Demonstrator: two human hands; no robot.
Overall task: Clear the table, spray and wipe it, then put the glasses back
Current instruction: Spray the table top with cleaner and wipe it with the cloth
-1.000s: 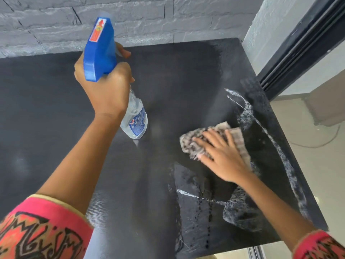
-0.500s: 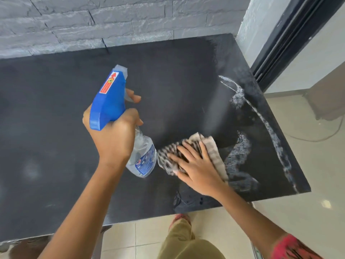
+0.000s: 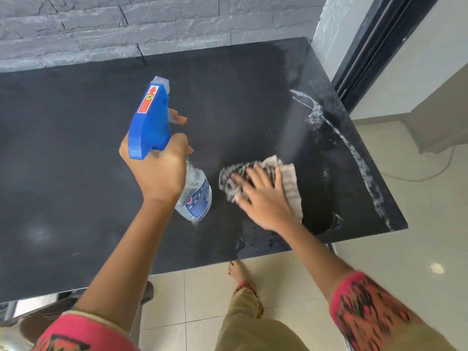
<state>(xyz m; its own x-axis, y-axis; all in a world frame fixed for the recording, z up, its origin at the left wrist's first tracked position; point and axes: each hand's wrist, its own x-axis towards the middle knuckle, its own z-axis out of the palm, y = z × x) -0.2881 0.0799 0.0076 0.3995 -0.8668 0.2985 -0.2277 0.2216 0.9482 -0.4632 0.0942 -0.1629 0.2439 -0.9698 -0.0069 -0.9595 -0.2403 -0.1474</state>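
The black table (image 3: 76,148) fills most of the view, with white foam streaks (image 3: 354,153) along its right side. My left hand (image 3: 159,173) grips a clear spray bottle with a blue trigger head (image 3: 149,120), held tilted above the table's middle. My right hand (image 3: 263,198) presses flat, fingers spread, on a checked grey cloth (image 3: 288,178) lying on the table just right of the bottle. No glasses are in view.
A grey stone wall (image 3: 152,26) runs behind the table. A dark door frame (image 3: 379,51) stands at the right. Beige floor tiles (image 3: 379,254) lie past the table's near and right edges, with my foot (image 3: 236,271) near the table's front.
The cloth under my right hand has slid left from the foam at the right towards the bottle. The bottle has come down and nearer to me.
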